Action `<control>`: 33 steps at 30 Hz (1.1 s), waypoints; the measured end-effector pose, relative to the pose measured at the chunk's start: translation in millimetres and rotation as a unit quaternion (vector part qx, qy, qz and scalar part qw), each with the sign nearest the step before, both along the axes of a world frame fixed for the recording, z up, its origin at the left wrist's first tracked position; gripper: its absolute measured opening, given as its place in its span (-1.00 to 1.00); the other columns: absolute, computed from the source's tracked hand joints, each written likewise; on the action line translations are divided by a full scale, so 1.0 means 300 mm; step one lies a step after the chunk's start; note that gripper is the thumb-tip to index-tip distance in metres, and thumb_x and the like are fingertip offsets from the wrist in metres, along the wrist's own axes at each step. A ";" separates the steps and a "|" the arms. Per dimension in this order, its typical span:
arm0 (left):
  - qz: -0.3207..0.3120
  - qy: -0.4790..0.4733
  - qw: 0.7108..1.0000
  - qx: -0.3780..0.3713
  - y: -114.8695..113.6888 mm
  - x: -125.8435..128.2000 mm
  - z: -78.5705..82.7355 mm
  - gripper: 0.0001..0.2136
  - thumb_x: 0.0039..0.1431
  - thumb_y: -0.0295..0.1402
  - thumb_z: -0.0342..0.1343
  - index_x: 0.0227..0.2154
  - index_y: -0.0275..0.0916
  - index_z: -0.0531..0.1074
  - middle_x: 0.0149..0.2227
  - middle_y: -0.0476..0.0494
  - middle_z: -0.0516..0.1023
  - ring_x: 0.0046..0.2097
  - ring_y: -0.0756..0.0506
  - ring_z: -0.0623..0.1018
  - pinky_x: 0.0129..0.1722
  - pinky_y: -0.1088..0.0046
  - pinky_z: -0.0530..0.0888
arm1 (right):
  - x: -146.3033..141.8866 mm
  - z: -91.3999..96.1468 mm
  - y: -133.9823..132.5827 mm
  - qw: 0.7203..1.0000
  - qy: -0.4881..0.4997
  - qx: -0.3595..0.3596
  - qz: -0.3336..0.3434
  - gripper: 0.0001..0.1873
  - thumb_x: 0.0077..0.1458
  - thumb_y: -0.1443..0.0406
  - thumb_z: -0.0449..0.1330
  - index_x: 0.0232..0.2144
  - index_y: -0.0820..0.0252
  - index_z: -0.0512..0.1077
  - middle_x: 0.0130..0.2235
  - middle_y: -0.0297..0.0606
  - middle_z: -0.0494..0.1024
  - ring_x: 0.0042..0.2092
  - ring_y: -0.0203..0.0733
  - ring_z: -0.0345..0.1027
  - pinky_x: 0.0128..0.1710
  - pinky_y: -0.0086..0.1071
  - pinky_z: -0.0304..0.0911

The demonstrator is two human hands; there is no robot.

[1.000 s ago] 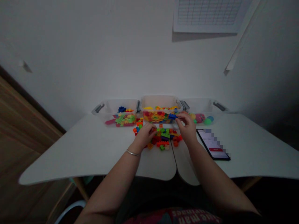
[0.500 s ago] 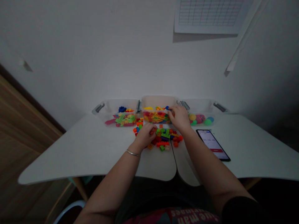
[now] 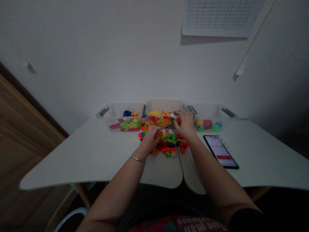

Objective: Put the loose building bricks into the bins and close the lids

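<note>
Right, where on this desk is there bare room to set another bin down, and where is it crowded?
Bare white desktop lies left of the loose toy bricks, in front of the left clear bin, and right of the smartphone. The centre is crowded: the bricks spread before the middle bin, by the left hand and right hand.

Storage bins [image 3: 164, 106], back centre, were clear glossy plastic; their latches [image 3: 103, 111] were matt grey plastic. Building bricks [image 3: 169, 145], centre, were smooth shiny plastic. Tabletop [image 3: 72, 151] was smooth matt white. Panel [image 3: 24, 154], lower left, had a wood-grain finish. Phone screen [image 3: 218, 148], right, was glossy glass. Bangle [image 3: 137, 158] was polished metal. Wall chart [image 3: 218, 16], upper right, looked like matt paper. Shirt [image 3: 178, 224], bottom edge, was printed cloth
</note>
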State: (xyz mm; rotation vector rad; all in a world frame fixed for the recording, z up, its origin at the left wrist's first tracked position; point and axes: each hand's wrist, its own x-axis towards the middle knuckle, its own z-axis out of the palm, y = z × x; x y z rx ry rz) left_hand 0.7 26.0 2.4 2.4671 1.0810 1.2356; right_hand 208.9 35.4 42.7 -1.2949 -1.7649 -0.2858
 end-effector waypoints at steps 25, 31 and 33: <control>-0.078 0.051 0.996 -0.012 -0.053 0.019 0.020 -0.76 0.17 -0.52 0.07 -0.11 -0.22 0.41 -0.12 -0.17 0.52 -0.01 -0.13 0.47 0.02 0.24 0.43 | -0.116 -0.200 -0.154 0.955 0.185 -0.172 0.155 -0.75 0.08 0.27 0.14 -0.15 0.13 0.38 -0.14 -0.14 0.55 -0.09 -0.09 0.44 -0.04 -0.11 0.33; -0.058 0.061 0.996 -0.008 -0.054 0.009 0.021 -0.77 0.16 -0.50 0.07 -0.12 -0.19 0.42 -0.13 -0.15 0.49 -0.04 -0.12 0.47 -0.01 0.25 0.44 | -0.110 -0.196 -0.157 0.964 0.168 -0.149 0.141 -0.80 0.07 0.29 0.14 -0.21 0.12 0.45 -0.18 -0.16 0.56 -0.16 -0.10 0.43 -0.07 -0.12 0.34; -0.041 0.060 0.997 -0.006 -0.052 0.005 0.021 -0.79 0.17 -0.48 0.06 -0.14 -0.19 0.42 -0.15 -0.15 0.49 -0.05 -0.12 0.47 -0.02 0.26 0.44 | -0.106 -0.193 -0.159 0.962 0.180 -0.142 0.147 -0.81 0.07 0.30 0.13 -0.23 0.11 0.46 -0.21 -0.19 0.56 -0.21 -0.13 0.44 -0.11 -0.16 0.36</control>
